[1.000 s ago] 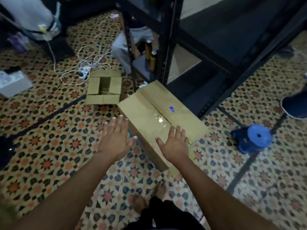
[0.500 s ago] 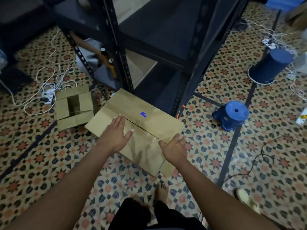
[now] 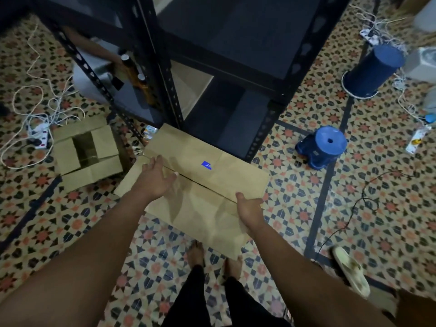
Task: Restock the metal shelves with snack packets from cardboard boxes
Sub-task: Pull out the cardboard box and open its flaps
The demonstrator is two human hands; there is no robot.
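Patterned floor (image 3: 59,232): cardboard box (image 3: 212,185) runs upper-left to lower-right.

Closed box (image 3: 193,185), centre frame: plain tan, small blue label (image 3: 206,165) on top. Open box (image 3: 86,152), left: same tan. Shelf frame (image 3: 165,74), top: black. Floor (image 3: 354,197): tiles patterned with orange stars, dark blue and cream shapes. Stool (image 3: 323,147), right: blue. Cables (image 3: 35,95), upper left: white.

Closed box (image 3: 212,182) before shelves (image 3: 236,55)

Matt cardboard box (image 3: 207,185), tape-glossed seam
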